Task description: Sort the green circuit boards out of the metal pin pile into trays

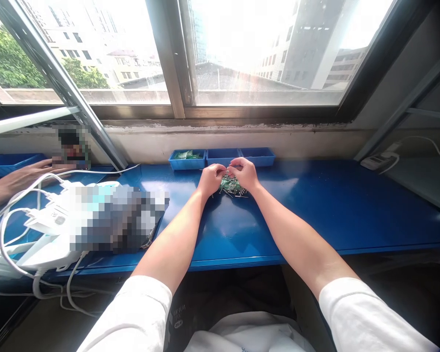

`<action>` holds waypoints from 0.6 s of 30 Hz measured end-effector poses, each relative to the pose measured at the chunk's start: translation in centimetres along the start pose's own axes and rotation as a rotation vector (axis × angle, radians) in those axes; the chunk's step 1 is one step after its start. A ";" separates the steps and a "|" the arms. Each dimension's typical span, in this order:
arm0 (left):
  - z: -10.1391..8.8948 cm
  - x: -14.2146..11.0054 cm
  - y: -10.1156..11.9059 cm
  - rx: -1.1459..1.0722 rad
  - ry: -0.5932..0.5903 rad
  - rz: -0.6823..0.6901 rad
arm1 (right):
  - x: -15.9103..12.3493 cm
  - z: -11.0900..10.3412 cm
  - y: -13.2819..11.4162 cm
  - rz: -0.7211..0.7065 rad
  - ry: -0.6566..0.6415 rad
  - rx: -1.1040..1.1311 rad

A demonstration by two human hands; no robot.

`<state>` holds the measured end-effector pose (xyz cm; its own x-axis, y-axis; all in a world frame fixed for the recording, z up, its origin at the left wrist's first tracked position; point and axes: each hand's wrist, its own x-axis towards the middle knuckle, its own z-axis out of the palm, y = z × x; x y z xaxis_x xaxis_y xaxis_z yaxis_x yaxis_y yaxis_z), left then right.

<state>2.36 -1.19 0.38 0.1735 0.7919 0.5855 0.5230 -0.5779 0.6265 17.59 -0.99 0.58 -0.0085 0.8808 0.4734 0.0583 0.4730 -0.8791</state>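
My left hand [210,179] and my right hand [244,174] meet close together above the blue tabletop [238,232]. The fingers of both are pinched, their tips nearly touching. Whatever lies between them is too small to make out. Just under the fingers is a pile of small metal pieces that look like screws [239,192]. Among them lie green pieces [229,184], perhaps small packets. Behind my hands stand joined blue bins: the left bin [187,164] holds similar green packets, and my right hand partly covers the middle bin [223,153] and right bin [264,160].
White chargers and cables [53,215] crowd the table's left side, beside a blurred-out dark object [117,222]. Another person's hand [25,178] rests by a blue tray [12,164] at far left. A metal post [102,132] rises there. A white plug strip [379,160] lies at right.
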 end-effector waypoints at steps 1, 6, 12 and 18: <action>0.0 0.0 0.0 0.036 0.008 0.005 | 0.0 0.0 -0.1 -0.001 -0.004 -0.026; -0.3 0.0 0.0 0.138 0.038 -0.058 | -0.3 -0.5 -0.1 -0.002 0.033 -0.235; -0.4 0.0 0.1 0.142 0.012 -0.082 | -0.3 -0.8 0.0 0.019 0.006 -0.147; -0.6 0.0 0.4 0.154 -0.011 -0.123 | -0.4 -0.9 -0.5 0.070 -0.030 -0.076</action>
<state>2.09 -1.57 0.93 0.1088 0.8574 0.5030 0.6621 -0.4399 0.6066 18.48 -1.58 0.91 -0.0321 0.9123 0.4082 0.1358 0.4086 -0.9025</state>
